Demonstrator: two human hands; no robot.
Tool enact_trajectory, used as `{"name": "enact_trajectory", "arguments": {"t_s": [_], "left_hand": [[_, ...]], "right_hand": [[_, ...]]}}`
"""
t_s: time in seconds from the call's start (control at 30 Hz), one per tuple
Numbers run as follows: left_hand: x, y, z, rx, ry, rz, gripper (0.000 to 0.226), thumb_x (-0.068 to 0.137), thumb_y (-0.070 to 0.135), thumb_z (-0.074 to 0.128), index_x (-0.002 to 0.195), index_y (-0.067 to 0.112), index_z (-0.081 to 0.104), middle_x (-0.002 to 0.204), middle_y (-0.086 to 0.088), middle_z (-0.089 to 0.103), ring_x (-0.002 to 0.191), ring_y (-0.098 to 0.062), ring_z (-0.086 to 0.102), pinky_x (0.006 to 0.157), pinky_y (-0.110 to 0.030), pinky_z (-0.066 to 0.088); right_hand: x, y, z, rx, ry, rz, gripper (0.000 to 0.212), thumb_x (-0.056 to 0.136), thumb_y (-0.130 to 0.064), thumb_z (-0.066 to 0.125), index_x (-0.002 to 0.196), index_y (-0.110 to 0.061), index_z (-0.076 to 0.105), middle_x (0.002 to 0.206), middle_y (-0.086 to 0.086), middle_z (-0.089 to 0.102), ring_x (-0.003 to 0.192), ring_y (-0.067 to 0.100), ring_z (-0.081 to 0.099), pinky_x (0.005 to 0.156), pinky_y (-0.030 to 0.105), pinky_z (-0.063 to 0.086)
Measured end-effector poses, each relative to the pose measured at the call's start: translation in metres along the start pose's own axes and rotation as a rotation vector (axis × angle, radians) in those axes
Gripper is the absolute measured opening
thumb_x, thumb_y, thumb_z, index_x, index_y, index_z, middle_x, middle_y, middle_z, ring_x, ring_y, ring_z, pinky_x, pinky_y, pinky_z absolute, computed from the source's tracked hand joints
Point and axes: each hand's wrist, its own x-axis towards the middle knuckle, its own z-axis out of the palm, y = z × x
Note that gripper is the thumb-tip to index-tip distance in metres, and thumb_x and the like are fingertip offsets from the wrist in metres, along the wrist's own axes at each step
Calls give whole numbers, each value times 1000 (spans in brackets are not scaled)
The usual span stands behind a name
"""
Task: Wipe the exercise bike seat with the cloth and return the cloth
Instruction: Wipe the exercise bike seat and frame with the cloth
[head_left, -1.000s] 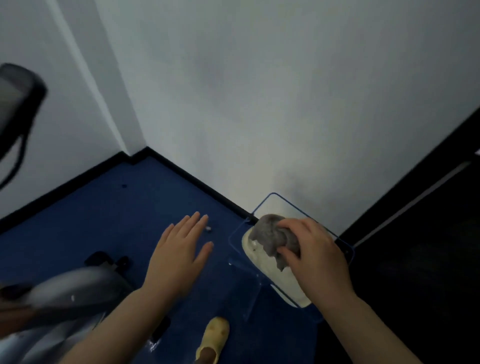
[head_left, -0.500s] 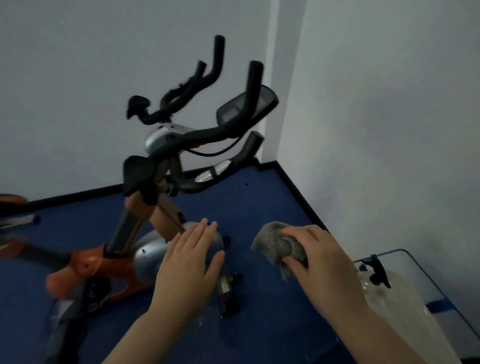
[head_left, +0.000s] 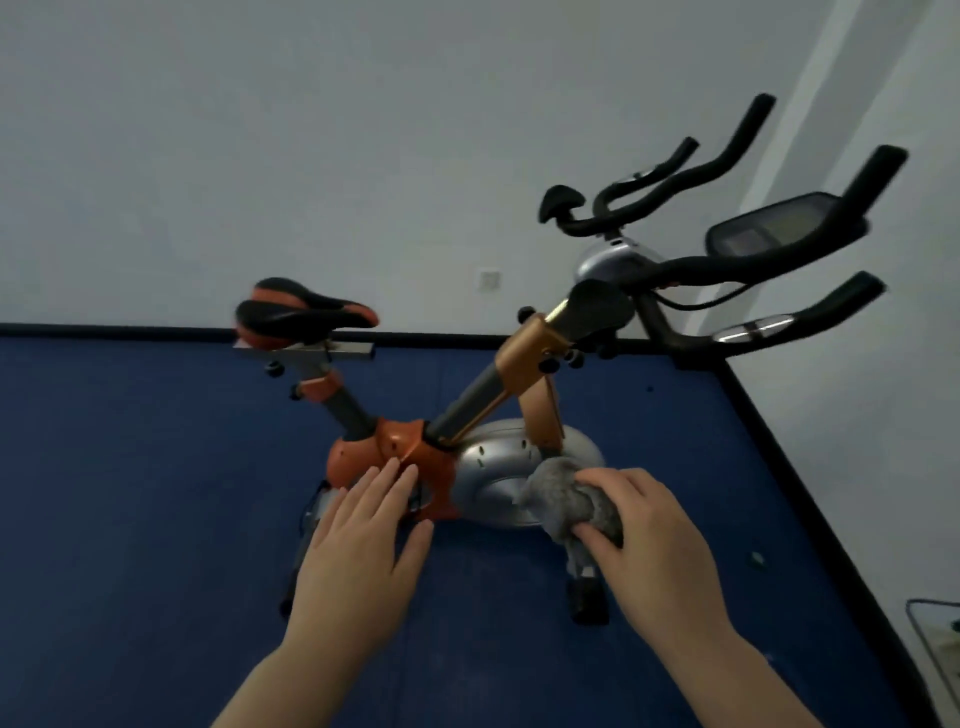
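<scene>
An orange and silver exercise bike stands on the blue floor ahead of me. Its black and orange seat sits at the upper left, well above and left of both hands. My right hand is shut on a bunched grey cloth, held in front of the silver flywheel cover. My left hand hovers flat and open with fingers together, in front of the orange frame joint, holding nothing.
Black handlebars with a display console reach out at the upper right. White walls meet in a corner at the right. The edge of a clear bin shows at the lower right. Blue floor spreads to the left.
My view has swung left from the bin by the wall to the whole bike. The right hand lifted the cloth out of the bin and carried it along. The seat has come into view.
</scene>
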Motion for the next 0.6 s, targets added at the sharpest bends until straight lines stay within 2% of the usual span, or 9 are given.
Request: {"name": "enact_trajectory", "arguments": {"t_s": [0.1, 0.2, 0.43, 0.6], "left_hand": [[-26, -55, -24, 35, 9, -96, 74, 80, 66, 9, 147, 35, 19, 155, 16, 15, 144, -3, 11, 117, -25, 4], [-42, -92, -46, 19, 37, -173, 62, 92, 58, 27, 148, 34, 17, 155, 16, 14, 144, -2, 9, 116, -22, 0], [-38, -137, -66, -22, 120, -274, 58, 93, 55, 30, 147, 37, 19, 154, 18, 15, 141, 2, 8, 114, -20, -2], [-4, -162, -65, -21, 122, -301, 57, 95, 52, 29, 147, 39, 12, 154, 20, 8, 133, 9, -4, 112, -18, -6]], "right_hand": [[-1, -47, 29, 37, -33, -42, 44, 79, -24, 74, 118, -35, 55, 110, -17, 51, 102, 3, 48, 61, 10, 38], [4, -88, 51, 65, -62, -90, 43, 79, -23, 74, 118, -32, 57, 110, -14, 53, 105, 7, 50, 72, 16, 43], [38, -150, 87, 61, -117, -208, 44, 79, -22, 74, 118, -32, 57, 113, -10, 55, 106, 9, 51, 78, 16, 39], [85, -172, 114, 80, -148, -260, 43, 78, -21, 74, 117, -32, 57, 113, -13, 55, 108, 7, 50, 82, 14, 37]]}}
